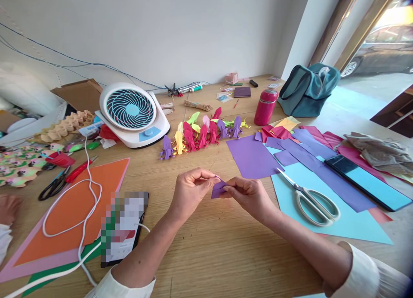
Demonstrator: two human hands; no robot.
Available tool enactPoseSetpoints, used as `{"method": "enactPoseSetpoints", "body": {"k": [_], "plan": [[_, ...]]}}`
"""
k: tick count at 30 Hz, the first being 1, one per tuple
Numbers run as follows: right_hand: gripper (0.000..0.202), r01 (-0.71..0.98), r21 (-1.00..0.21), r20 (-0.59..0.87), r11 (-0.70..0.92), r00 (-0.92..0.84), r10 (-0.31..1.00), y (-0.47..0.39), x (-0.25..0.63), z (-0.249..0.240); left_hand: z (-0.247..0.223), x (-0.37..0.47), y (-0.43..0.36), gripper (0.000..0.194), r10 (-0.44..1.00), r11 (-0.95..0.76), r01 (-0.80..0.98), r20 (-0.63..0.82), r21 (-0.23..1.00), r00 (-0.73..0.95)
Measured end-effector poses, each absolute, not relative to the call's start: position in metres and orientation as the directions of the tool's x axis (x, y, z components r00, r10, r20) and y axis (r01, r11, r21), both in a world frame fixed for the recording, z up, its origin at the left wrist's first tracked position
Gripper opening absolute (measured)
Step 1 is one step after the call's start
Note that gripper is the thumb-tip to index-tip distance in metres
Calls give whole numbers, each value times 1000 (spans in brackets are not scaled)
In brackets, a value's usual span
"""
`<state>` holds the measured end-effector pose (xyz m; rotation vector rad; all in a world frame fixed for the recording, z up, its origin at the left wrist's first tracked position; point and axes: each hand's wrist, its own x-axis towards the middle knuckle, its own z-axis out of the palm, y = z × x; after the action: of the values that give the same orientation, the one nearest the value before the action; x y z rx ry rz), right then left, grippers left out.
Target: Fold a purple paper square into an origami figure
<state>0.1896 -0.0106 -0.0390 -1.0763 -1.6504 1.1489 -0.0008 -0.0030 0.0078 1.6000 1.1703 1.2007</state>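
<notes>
Between my two hands is a small folded piece of purple paper (218, 189), held just above the wooden table. My left hand (192, 190) pinches its upper edge between thumb and forefinger. From the other side, my right hand (250, 198) grips the right edge with thumb and fingers. Beyond my hands stands a cluster of folded paper figures (202, 136) in purple, yellow, red, pink and green. A larger purple sheet (254, 156) lies past my right hand. Grey-handled scissors (314, 205) rest on a light blue sheet (358, 229) at the right.
At the left are a white fan (151, 134), a tablet (125, 229) with a white cable, and orange paper (74, 212). To the right stand a red flask (266, 107), a teal bag (309, 91) and a phone (368, 181). Another person's hand (9, 208) shows at the left edge.
</notes>
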Motion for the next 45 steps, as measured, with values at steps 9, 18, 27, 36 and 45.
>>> {"method": "enactPoseSetpoints", "body": {"k": [9,18,27,36,45], "plan": [[18,198,-957,155,213,-271,950,-11,189,-40,6,1,-3,13,946,-293,127,268,948,183],[19,229,-948,156,221,-273,949,-12,189,-38,10,-2,-3,17,967,-139,53,124,989,223],[18,237,-948,148,215,-272,951,-12,188,-39,15,1,-6,19,971,-147,33,138,989,193],[18,223,-942,183,251,-284,941,-13,188,-39,15,1,-5,21,975,-97,-7,97,995,202],[26,36,-997,62,75,-279,958,-6,188,-47,12,0,-4,23,960,-246,233,203,941,195]]}}
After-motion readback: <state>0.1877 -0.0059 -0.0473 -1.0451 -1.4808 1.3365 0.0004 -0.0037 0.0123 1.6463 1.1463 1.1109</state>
